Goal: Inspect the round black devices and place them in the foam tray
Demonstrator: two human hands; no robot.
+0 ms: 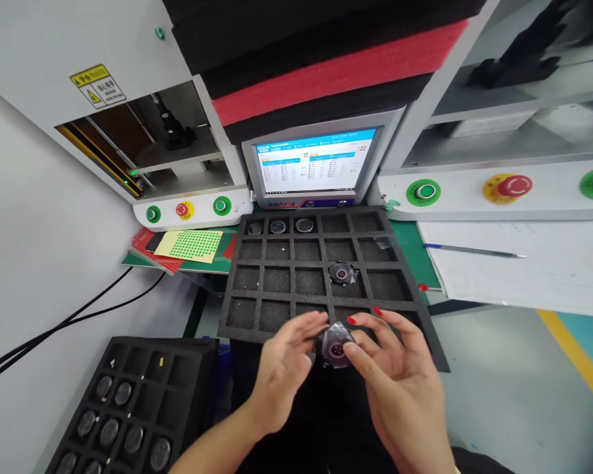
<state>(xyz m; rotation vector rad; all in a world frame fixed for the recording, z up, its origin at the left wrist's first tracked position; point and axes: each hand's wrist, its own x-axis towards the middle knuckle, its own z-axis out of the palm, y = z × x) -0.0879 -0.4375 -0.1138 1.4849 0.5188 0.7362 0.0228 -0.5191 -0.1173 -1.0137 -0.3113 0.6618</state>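
Two hands, left point(284, 368) and right point(395, 375), pinched by fingertips around one small round disc point(335, 347), held just above near edge of black foam tray point(237, 309). Judged light, rigid, glossy-faced, likely scratch-prone; best gripped by rim, not face.

Grey floor point(514, 395), yellow stripe point(580, 362), white shelving point(474, 112)

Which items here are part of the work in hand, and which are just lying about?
In use:
- round part, held between left hand and right hand
- foam tray just beyond the hands
- similar part in one of its cells
- second tray at lower left, holding round parts

Lying about:
- pen
- paper sheet
- green dot sticker sheet
- monitor
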